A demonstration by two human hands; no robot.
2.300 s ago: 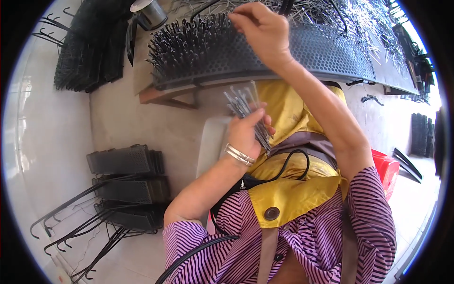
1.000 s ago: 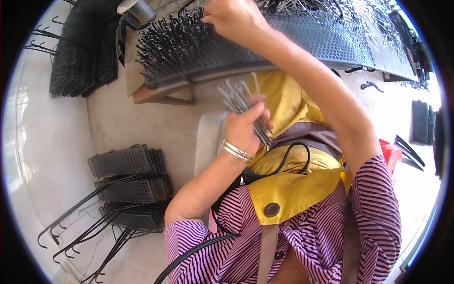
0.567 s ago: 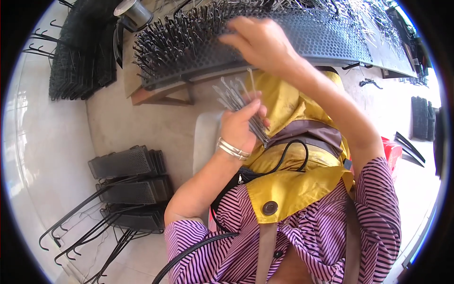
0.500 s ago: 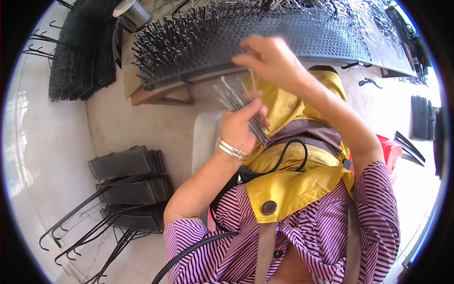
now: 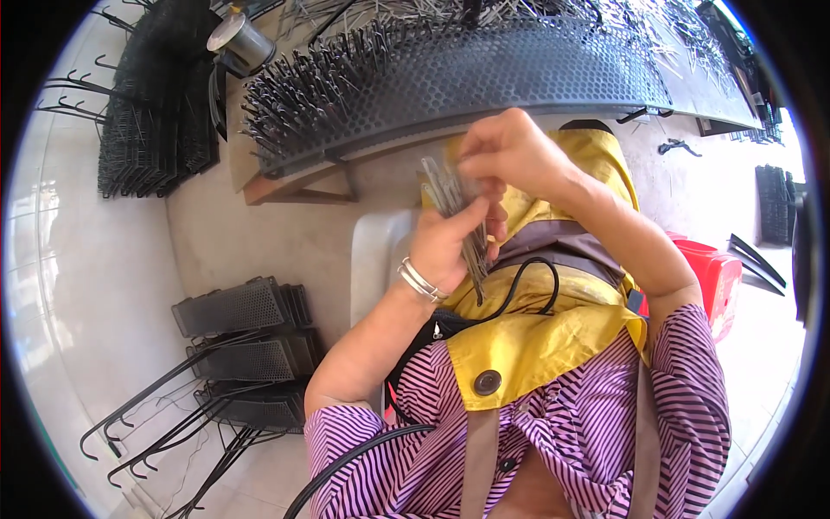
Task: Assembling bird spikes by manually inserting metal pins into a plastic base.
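My left hand (image 5: 439,242) is wrapped round a bundle of thin grey metal rods (image 5: 446,189), which slants over my lap. In the earlier frame, small eyelets show at some rod ends. My right hand (image 5: 520,163) is at the bundle's upper end, its fingers curled together; motion blur hides what lies between them. Beyond both hands stands a black perforated metal rack (image 5: 536,73) on a wooden table. Many dark rods (image 5: 298,99) stand upright in the holes at its left end.
A metal can (image 5: 242,39) stands at the back left. Loose rods (image 5: 666,35) lie behind the rack. Black perforated racks with long hooks (image 5: 238,359) are stacked at lower left. A red plastic stool or bin (image 5: 709,281) is on my right. My yellow apron (image 5: 536,346) covers my lap.
My right hand has come down from the rack's front edge to the upper end of the rod bundle. My left hand keeps its hold on the bundle, which stands slightly more upright.
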